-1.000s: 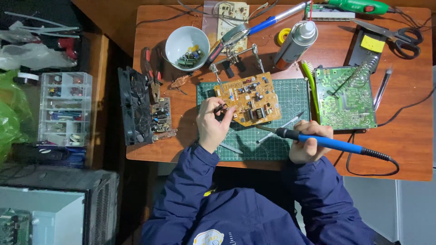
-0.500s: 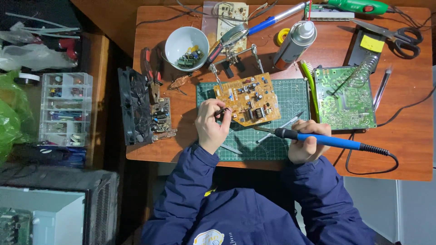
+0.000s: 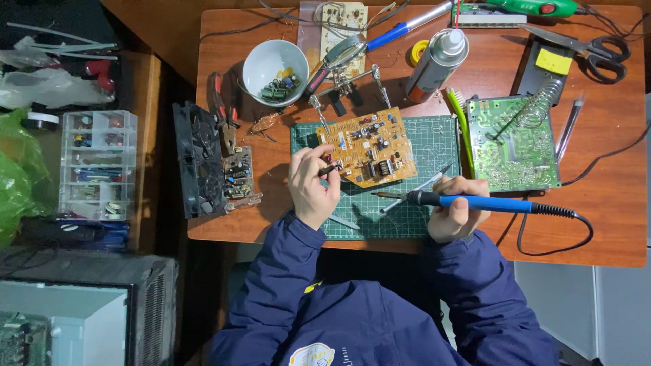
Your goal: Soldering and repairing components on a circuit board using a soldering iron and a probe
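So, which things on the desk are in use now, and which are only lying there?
In use:
- left hand at the yellow circuit board
- right hand holding the blue soldering iron
- green mat

Lying about:
- white bowl
- spray can
- scissors
- green circuit board
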